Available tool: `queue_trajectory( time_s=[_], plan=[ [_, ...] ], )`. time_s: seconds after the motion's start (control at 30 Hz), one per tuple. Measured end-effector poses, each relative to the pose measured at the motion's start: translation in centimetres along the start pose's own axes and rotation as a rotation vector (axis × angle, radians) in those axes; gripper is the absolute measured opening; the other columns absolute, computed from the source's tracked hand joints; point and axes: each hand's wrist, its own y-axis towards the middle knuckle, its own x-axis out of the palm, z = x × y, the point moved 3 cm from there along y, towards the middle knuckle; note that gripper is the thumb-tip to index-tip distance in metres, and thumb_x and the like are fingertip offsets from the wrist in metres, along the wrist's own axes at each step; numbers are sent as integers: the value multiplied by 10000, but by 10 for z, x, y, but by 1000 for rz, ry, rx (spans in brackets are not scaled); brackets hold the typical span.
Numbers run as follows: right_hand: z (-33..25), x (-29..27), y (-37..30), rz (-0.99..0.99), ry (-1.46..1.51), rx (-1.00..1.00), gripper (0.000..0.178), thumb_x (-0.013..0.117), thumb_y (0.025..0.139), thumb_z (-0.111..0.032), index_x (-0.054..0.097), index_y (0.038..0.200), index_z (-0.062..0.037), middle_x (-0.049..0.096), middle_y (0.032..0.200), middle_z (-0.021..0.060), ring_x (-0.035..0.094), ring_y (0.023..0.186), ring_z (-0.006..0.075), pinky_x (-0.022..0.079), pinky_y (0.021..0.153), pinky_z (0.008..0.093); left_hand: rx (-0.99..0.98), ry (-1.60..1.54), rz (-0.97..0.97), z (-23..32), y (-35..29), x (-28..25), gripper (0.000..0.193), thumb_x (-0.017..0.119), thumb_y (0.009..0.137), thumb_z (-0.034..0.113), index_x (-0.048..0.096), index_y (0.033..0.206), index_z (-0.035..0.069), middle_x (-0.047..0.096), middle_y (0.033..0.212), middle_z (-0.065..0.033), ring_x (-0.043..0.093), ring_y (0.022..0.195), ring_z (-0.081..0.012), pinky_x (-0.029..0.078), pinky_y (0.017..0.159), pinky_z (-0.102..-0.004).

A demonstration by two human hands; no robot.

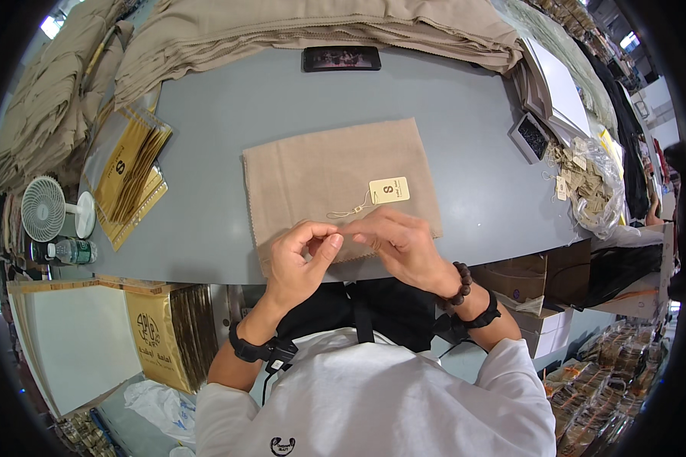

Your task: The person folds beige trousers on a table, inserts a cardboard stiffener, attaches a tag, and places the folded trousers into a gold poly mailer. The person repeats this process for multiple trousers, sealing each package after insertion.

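Presently the left hand (297, 255) has thumb and forefinger pinched closed on the near end of a thin cord (351, 211), and the right hand (400, 244) meets it fingertip to fingertip; whether the right grip is closed on the same cord cannot be told, since its fingers hide the contact. The cord runs up from the fingers to a small cream tag (389, 190), which lies flat on a folded beige cloth (335, 179). The cloth sits square on the grey worktop (450, 114), its near edge under both hands.

Judgement: the work in hand appears to be fixing the tag cord at the cloth's near edge. To do it well, keep the cord short and taut between the two grips, hold the cloth edge flat, and keep the tag face up.

Beyond the cloth lie a dark phone (341, 58) and stacked beige fabric (320, 27). Gold packets (129, 179) and a small white fan (44, 208) stand to the left, well apart.
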Motion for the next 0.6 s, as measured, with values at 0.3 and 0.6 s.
queue_trajectory(
  time_s=[0.3, 0.6],
  plan=[
    [-2, 3, 7, -166, -92, 39, 235, 795, 911, -94, 764, 1139, -50, 755, 910, 89, 732, 782, 232, 582, 678, 345, 30, -19, -82, -2, -2, -5, 53, 767, 926, 52, 748, 948, 7, 676, 834, -5, 567, 707, -62, 462, 638, -239],
    [-8, 25, -6, 6, -349, -213, 162, 769, 844, -24, 682, 981, -34, 669, 805, 74, 676, 688, 254, 569, 606, 367, 24, 32, 90, -8, -12, -7, 30, 785, 880, 19, 783, 909, 15, 697, 777, -10, 569, 661, -61, 461, 599, -232]
  ],
)
